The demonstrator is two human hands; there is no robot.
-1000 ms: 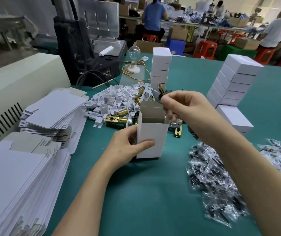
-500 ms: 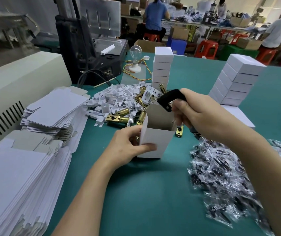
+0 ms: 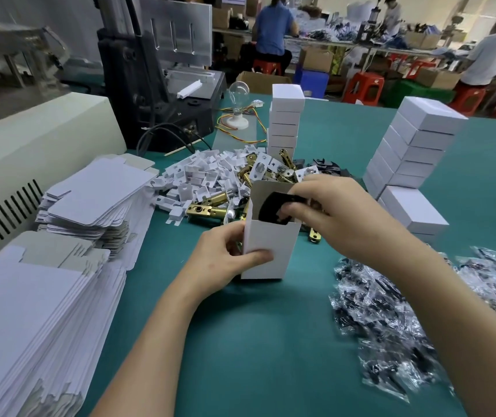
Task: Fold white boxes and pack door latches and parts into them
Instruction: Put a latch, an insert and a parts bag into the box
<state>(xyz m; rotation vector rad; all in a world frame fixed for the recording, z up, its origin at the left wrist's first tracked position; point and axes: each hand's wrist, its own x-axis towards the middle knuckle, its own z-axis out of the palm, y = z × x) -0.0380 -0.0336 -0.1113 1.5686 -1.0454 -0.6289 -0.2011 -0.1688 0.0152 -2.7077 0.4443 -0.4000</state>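
L hand (image 3: 222, 263) grips the open white box (image 3: 274, 248) low on its side, thumb across the front, box standing upright. R hand (image 3: 343, 215) pinches a black part (image 3: 272, 207) right at the box mouth, approx half in. Imo angle the part w/ the opening so it drops straight down w/o snagging the rim, and hold the box firm. Brass latches (image 3: 210, 206) lie just beyond the L grip

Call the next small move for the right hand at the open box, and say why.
Probably push the black part down into the white box and let go. The right hand pinches it at the box's open mouth, only partly inside, while the left hand grips the box's side and holds it upright.
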